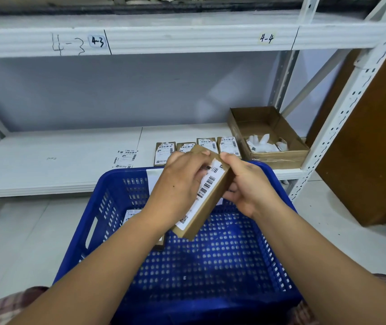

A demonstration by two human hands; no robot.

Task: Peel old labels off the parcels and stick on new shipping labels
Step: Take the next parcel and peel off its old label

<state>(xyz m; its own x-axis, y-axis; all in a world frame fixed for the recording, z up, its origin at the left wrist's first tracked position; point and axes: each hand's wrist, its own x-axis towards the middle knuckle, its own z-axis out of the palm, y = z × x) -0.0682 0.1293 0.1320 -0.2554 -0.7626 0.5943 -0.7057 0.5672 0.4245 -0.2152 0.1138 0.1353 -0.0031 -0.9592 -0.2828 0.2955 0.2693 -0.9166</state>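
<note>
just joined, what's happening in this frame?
A person holds a brown parcel over a blue basket. The right hand grips its upper end and the left hand curls over its white label. Peeling or pressing, I cannot tell. Four labelled parcels sit in a row on the shelf behind, beside an open cardboard box of white scraps.

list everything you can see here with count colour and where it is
shelf: two levels, white, ahead; upper edge marked 4-3 and 4-4
basket: one, blue, in front of the shelf
held parcel: one, brown with white label, above the basket
shelf parcels: four, brown with white labels, row on the lower level
loose labels: a few, white, left of that row
open carton: one, brown, shelf's right end, white scraps inside
basket parcel: at least one, labelled, in the basket, partly hidden
board: one, brown, far right
left hand: one, gripping the held parcel over its label
right hand: one, gripping its far end
</note>
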